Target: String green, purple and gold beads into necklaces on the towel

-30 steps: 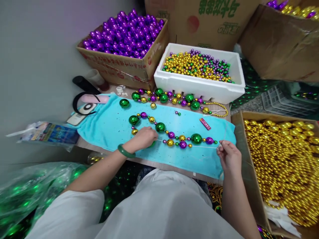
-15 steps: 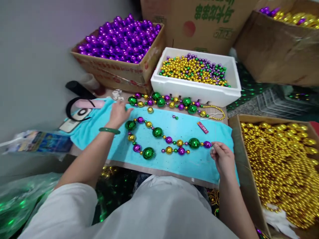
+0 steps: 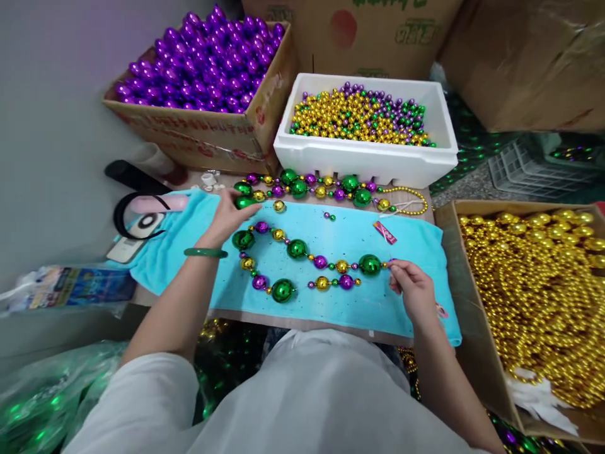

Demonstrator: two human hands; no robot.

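My left hand (image 3: 225, 217), with a green bangle on its wrist, grips a large green bead (image 3: 244, 202) between thumb and fingers at the towel's back left. Pinched in my right hand (image 3: 410, 284) is the right end of a bead string (image 3: 297, 249); the purple bead there is mostly covered by my fingers. The string of green, purple and gold beads curves across the blue towel (image 3: 283, 312). A short row of beads (image 3: 322, 283) lies near its lower end. Behind it are a loose gold bead (image 3: 280, 206) and a beaded necklace (image 3: 299, 188).
A white foam box (image 3: 363, 157) of small beads and a carton (image 3: 189, 135) of purple beads stand behind. At right is a carton (image 3: 477, 315) of gold beads. A red packet (image 3: 385, 232) lies on the towel; a black headband (image 3: 118, 217) lies at left.
A green bead now shows in my left hand, whose fingers have closed around it. My right fingers have moved slightly left, over the string's end purple bead. The view has shifted a little.
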